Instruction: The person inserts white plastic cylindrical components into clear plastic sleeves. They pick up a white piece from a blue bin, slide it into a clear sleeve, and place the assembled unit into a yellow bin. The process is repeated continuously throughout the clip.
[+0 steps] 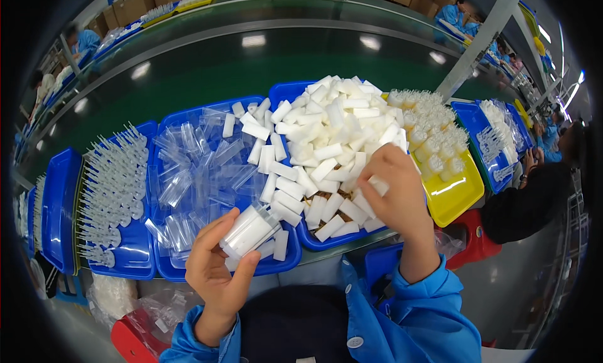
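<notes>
My left hand [220, 259] is closed around a clear plastic tube [250, 230] with white material showing inside it. The tube is tilted over the front of a blue tray [292, 253] of clear plastic sleeves [195, 168]. My right hand [397, 190] is at the right side of a heaped pile of white foam blocks [326, 151]. Its fingers are bent round a white foam block [379, 184], partly hidden by them. Some loose blocks lie on the clear sleeves, between the two hands.
Left stands a blue tray with rows of translucent spiky plastic parts [113, 193]. A yellow tray [457, 196] at right carries several white-topped parts [430, 127]. Behind runs a green conveyor belt [239, 61]. A metal post [480, 43] rises at the back right; a co-worker [527, 206] sits at right.
</notes>
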`<state>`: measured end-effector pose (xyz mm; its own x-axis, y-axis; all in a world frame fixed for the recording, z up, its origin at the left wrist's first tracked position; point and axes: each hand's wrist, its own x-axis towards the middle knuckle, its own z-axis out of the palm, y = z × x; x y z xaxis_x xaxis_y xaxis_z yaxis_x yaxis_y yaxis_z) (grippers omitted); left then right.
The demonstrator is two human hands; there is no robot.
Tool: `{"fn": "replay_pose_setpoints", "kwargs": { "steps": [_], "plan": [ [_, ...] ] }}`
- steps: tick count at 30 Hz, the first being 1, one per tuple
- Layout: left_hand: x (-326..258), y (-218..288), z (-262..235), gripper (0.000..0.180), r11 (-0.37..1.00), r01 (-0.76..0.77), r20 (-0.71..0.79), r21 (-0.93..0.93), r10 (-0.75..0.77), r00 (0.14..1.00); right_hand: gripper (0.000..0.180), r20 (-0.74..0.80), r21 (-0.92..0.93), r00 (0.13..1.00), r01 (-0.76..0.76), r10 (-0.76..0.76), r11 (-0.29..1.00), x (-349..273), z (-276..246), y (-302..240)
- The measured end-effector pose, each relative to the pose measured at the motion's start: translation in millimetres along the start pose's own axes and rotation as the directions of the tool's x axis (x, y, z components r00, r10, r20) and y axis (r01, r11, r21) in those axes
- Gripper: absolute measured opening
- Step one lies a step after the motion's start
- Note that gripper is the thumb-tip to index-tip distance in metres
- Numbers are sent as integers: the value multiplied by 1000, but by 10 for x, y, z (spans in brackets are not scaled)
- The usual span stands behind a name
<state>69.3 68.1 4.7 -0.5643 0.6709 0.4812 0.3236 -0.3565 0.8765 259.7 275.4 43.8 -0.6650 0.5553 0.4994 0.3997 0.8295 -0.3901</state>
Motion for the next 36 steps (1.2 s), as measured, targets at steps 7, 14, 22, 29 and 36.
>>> {"fn": "replay_pose_setpoints", "kwargs": {
  "steps": [7,14,22,29,36],
  "plan": [
    [101,72,190,46,980,106,27,-168,-103,994,7,31,922,929,-169,369,348,185,-160,356],
    [215,78,522,43,889,224,152,-399,-177,972,10,264,964,948,-264,178,-25,35,-239,300],
    [218,38,577,40,849,268,184,-455,-205,961,11,329,937,943,-318,54,-147,6,-172,109],
    [153,157,345,39,876,259,170,-407,-206,964,37,370,826,929,-332,7,455,17,-169,-186],
    [94,111,57,41,810,406,381,-424,-247,891,76,345,345,905,125,-249,930,183,99,-846]
  ]
}}
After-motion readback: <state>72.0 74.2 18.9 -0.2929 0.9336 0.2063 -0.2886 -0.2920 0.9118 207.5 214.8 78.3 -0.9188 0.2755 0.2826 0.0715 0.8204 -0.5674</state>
